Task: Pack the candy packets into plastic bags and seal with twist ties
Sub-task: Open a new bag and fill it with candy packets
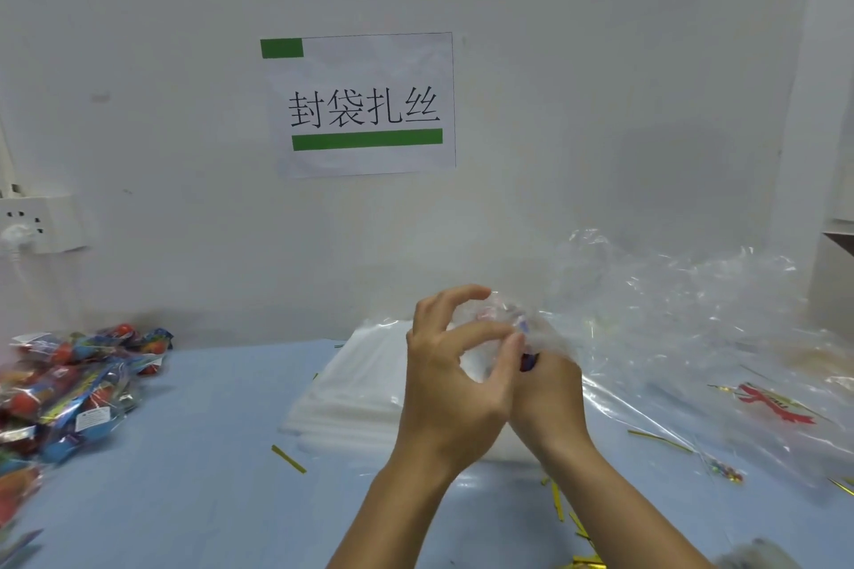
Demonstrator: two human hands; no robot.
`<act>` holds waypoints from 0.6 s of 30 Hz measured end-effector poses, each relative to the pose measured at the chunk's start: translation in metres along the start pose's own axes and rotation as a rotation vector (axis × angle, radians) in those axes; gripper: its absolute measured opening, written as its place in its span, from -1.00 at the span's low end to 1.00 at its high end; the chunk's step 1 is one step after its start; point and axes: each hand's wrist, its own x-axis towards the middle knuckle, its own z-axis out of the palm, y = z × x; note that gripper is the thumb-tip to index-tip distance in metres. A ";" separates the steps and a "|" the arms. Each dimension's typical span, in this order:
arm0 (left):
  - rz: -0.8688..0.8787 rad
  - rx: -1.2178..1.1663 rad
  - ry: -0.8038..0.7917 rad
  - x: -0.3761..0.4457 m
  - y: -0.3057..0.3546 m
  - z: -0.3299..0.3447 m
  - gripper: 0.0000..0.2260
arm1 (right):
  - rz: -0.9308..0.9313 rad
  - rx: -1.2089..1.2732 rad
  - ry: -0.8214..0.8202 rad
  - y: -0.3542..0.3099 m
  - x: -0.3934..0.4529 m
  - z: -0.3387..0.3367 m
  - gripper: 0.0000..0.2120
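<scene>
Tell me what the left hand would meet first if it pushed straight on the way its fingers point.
The left hand points up and to the right, so it would first press further into the clear bag that both hands hold, with the right hand just behind. Depth past the bag is unclear.

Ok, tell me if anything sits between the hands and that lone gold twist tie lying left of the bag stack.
Nothing visible blocks it. The twist tie lies on bare blue table, left of the bag stack. Both the left hand and right hand hold a plastic bag.
</scene>
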 end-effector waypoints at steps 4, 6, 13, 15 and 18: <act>-0.175 -0.074 0.225 0.004 0.003 -0.001 -0.84 | 0.114 0.151 0.014 0.001 0.002 0.001 -0.88; -0.370 -0.104 0.221 0.007 0.001 -0.001 -0.80 | 0.103 0.187 0.017 0.000 0.001 0.002 -0.87; -0.720 -0.345 -0.116 0.008 -0.016 -0.008 -0.63 | 0.132 0.280 -0.090 -0.006 -0.001 0.004 -0.91; -0.681 -0.327 -0.131 0.005 -0.016 -0.005 -0.65 | 0.206 0.285 -0.041 -0.003 0.001 0.005 -0.81; -0.641 -0.307 -0.152 0.001 -0.017 -0.001 -0.69 | 0.307 0.394 0.037 -0.003 0.004 0.004 -0.95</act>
